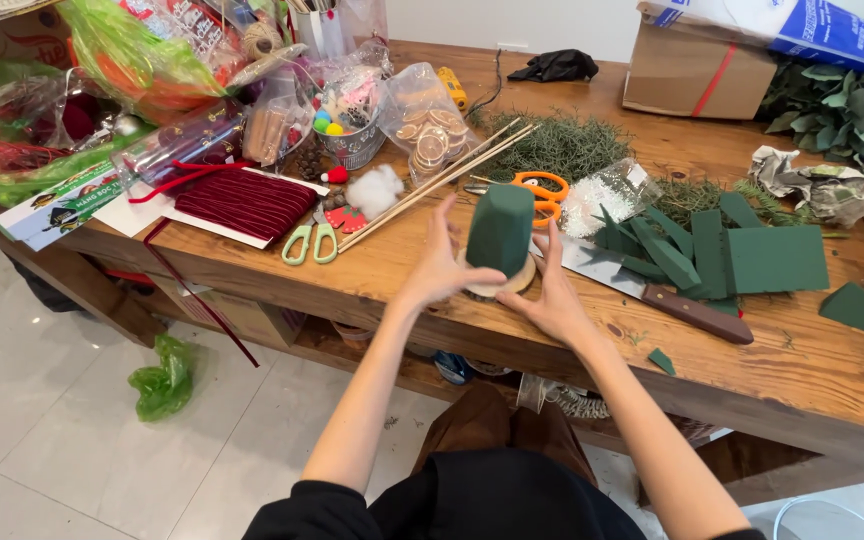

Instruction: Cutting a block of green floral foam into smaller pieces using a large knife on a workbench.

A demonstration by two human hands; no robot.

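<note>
A dark green foam cone [501,228] stands upright on a round wooden slice [514,284] near the front edge of the wooden table [812,370]. My left hand [441,264] cups the cone's left side, thumb touching its base. My right hand [556,292] rests against the right side of the wooden slice, fingers up along the cone. Both hands steady the cone and its base between them.
Cut green foam pieces [752,256] and a brown-handled knife [694,312] lie to the right. Orange scissors [542,190], green scissors [312,240], thin wooden sticks [432,188], dark red ribbon [244,200], evergreen sprigs [562,145], bags of craft bits and a cardboard box [687,65] crowd the back.
</note>
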